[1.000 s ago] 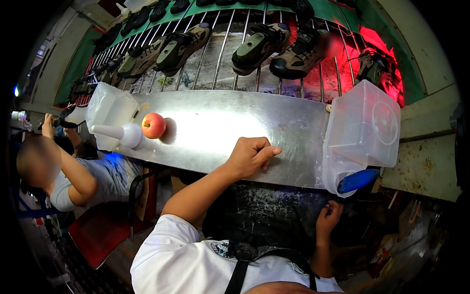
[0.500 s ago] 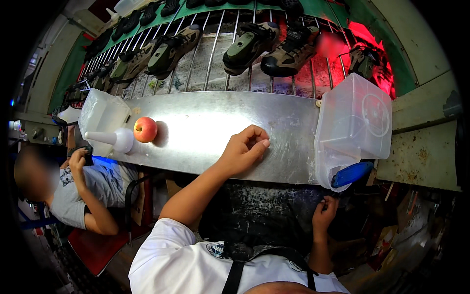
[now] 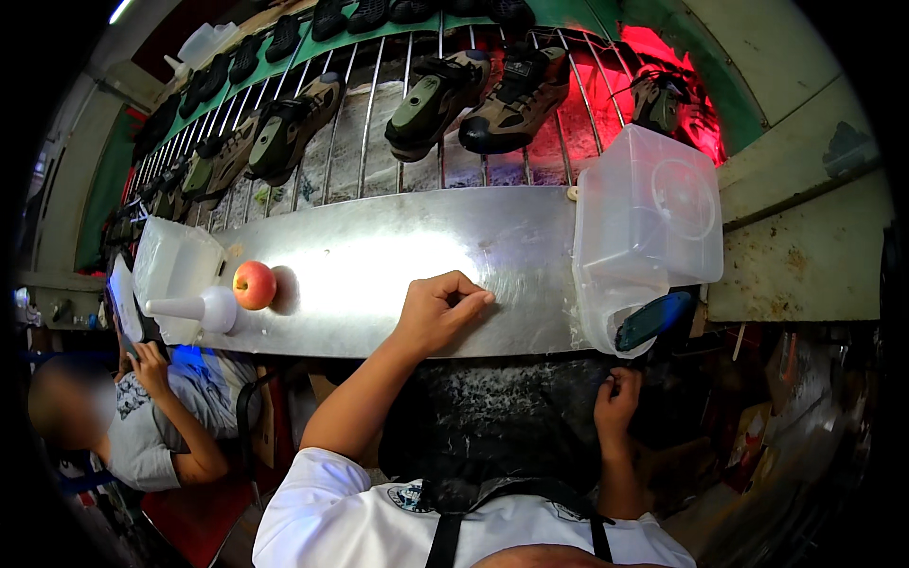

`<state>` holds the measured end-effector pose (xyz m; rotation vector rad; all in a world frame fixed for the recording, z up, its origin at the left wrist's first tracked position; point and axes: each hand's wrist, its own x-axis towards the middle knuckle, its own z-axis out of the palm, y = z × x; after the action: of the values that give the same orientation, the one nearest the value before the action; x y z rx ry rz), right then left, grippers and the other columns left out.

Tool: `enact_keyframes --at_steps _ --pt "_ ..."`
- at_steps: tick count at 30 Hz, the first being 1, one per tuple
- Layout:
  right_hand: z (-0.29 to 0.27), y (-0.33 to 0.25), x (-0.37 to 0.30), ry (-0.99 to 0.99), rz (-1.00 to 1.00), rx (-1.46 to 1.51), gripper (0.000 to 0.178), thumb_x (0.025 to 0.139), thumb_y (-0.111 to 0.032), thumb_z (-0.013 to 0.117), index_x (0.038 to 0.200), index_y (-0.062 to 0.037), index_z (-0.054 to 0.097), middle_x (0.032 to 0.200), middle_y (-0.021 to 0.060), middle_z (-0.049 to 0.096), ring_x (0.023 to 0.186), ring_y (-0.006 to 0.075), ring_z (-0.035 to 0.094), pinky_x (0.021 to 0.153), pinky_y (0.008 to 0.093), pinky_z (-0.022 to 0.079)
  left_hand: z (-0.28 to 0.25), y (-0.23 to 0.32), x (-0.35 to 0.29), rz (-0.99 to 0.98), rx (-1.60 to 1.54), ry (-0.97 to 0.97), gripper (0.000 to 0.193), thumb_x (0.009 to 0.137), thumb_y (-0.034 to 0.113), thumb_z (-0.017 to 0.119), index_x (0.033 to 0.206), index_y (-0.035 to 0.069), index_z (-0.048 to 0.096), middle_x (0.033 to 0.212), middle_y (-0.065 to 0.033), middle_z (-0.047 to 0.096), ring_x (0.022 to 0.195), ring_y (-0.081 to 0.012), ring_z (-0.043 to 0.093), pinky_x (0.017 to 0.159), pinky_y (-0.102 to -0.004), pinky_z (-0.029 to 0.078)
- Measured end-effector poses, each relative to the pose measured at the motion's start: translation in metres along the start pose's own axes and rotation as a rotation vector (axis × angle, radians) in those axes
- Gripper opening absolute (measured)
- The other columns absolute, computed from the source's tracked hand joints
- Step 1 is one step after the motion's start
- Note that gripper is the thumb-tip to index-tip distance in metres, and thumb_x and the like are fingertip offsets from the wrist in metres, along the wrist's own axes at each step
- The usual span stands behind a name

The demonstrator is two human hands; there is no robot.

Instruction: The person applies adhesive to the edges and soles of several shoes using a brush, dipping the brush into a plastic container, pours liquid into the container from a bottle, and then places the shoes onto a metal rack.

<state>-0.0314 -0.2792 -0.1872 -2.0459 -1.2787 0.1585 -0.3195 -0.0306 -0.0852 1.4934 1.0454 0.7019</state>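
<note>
The tabletop (image 3: 523,232) is a long strip of bare grey metal, scratched to the right of its middle and lit by a broad white glare at its centre. It lies across the view in front of the person, its near edge bowed by the lens. The left hand (image 3: 437,310) is at its near side, right of the glare, fingers curled into a loose, narrow fist with the thumb pointing right; nothing shows in it, and its underside is hidden, so I cannot tell how firmly it touches the metal. The right hand (image 3: 617,398) is below the near edge, fingers bent inward in shadow; I cannot tell whether it holds anything. Just above it, a dark blue oblong piece (image 3: 653,322) sticks out of a small clear tub (image 3: 595,314), beside a large translucent box (image 3: 649,204). At the left end are a red-and-yellow apple (image 3: 254,286), a white nozzle bottle (image 3: 216,310) lying on its side and another translucent container (image 3: 170,260). Beyond, brown and black shoes (image 3: 516,104) sit on metal rods (image 3: 371,115). At far left is a co-worker in a grey shirt (image 3: 142,450).
</note>
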Motion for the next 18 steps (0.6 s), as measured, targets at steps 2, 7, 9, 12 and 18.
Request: enact_keyframes --at_steps 2,7,9,12,18 --pt "0.001 -0.001 0.002 0.009 -0.037 -0.009 0.017 0.089 0.005 0.057 0.105 0.0006 0.059 0.1 0.0141 0.054 0.082 0.0256 0.059 0.073 0.0334 0.048 -0.003 -0.004 0.0 0.025 0.028 0.01 0.027 0.094 0.023 0.076 0.079 0.001 0.07 0.065 -0.0018 0.068 0.059 -0.0064 0.059 0.055 -0.0242 0.046" --pt "0.001 0.001 -0.002 -0.01 0.019 0.01 0.017 0.088 0.007 0.056 0.104 0.0008 0.058 0.099 0.0141 0.053 0.083 0.0258 0.058 0.074 0.0337 0.048 -0.006 -0.003 0.001 -0.024 -0.065 -0.028 0.031 0.097 0.026 0.073 0.078 0.002 0.07 0.06 0.0001 0.065 0.058 -0.0066 0.057 0.054 -0.024 0.045" --pt "0.001 -0.001 0.0 0.011 -0.013 0.013 0.017 0.088 0.007 0.056 0.104 0.0008 0.058 0.099 0.0142 0.053 0.082 0.0259 0.058 0.074 0.0341 0.048 -0.004 0.001 0.001 -0.017 -0.083 -0.026 0.03 0.098 0.026 0.072 0.08 0.001 0.07 0.061 -0.0001 0.065 0.058 -0.0065 0.058 0.055 -0.0241 0.046" --pt "0.001 -0.005 0.002 0.011 -0.027 0.012 0.017 0.088 0.007 0.057 0.104 0.0008 0.058 0.098 0.0144 0.054 0.081 0.0266 0.058 0.075 0.0346 0.049 -0.004 0.004 0.0 -0.019 -0.111 -0.02 0.026 0.099 0.022 0.069 0.086 0.0 0.072 0.066 -0.0012 0.067 0.061 -0.0066 0.059 0.057 -0.024 0.047" --pt "0.0 -0.013 0.003 0.017 0.008 0.044 0.016 0.087 0.007 0.057 0.103 0.0008 0.058 0.098 0.0146 0.054 0.081 0.0277 0.059 0.075 0.0355 0.049 -0.001 0.004 0.002 -0.029 -0.247 -0.024 0.017 0.1 0.013 0.066 0.102 -0.002 0.074 0.079 -0.0033 0.071 0.07 -0.0071 0.063 0.065 -0.0236 0.051"
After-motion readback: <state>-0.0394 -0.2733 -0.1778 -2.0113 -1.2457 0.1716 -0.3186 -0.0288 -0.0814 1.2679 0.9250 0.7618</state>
